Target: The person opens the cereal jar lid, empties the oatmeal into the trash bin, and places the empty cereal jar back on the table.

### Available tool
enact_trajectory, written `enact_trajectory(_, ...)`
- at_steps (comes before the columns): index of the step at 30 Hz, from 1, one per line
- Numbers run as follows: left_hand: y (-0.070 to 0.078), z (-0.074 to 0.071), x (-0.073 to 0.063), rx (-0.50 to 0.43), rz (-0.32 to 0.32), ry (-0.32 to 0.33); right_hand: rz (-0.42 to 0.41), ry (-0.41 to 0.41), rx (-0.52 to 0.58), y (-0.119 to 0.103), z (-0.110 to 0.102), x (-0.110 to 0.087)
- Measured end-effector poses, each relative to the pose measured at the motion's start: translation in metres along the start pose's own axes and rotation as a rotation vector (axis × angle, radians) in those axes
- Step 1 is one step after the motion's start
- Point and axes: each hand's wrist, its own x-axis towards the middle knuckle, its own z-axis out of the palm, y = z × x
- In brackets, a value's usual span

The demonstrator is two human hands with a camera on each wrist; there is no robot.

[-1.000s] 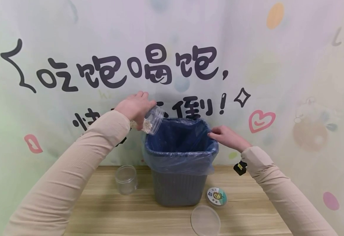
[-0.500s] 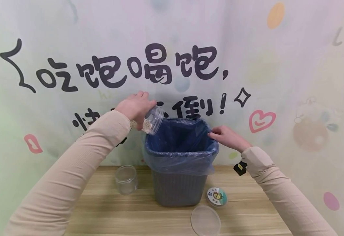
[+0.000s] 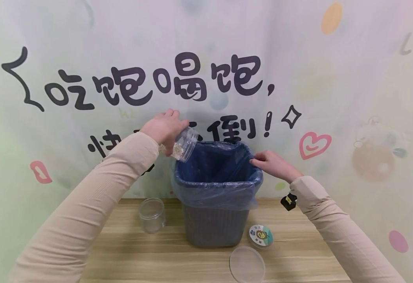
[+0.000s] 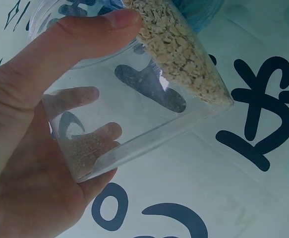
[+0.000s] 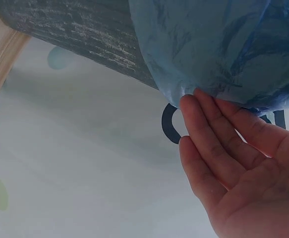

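My left hand (image 3: 164,127) grips a clear plastic jar (image 3: 189,138), tipped sideways with its mouth over the left rim of the trash bin (image 3: 215,226). Rolled oats (image 4: 181,59) lie along the jar's lower wall in the left wrist view, and fine crumbs (image 4: 85,151) cling near its base. A blue bag (image 3: 213,198) lines the bin and folds down outside its rim. At the right rim my right hand (image 3: 271,163) pinches bin and liner, thumb on top, while the fingers (image 5: 203,121) press against the bag from outside.
Left of the bin, a second clear jar (image 3: 152,220) stands on the wooden table (image 3: 156,261). A round container with a printed lid (image 3: 261,235) sits at the bin's front right. A translucent lid (image 3: 247,265) lies flat before it. The printed wall hanging (image 3: 121,39) rises behind.
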Motion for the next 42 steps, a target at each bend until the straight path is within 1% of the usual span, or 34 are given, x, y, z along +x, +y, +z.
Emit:
enact_trajectory(17, -0.0007, 0.0009, 0.0002, -0.007, 0.004, 0.000, 0.000, 0.008, -0.008, 0.0011, 0.0003, 0.0007)
enact_trajectory(25, 0.0009, 0.0002, -0.0010, -0.003, 0.011, 0.016, 0.007, 0.005, -0.009, 0.0007, 0.0001, 0.0004)
enact_trajectory(31, 0.0024, -0.0002, -0.0020, 0.006, 0.014, 0.028, -0.002, 0.006, -0.004, 0.0004, 0.0000, 0.0006)
enact_trajectory(42, 0.0029, -0.0010, -0.0026, 0.013, 0.012, 0.025, -0.017, 0.017, -0.018, 0.0008, 0.0002, 0.0010)
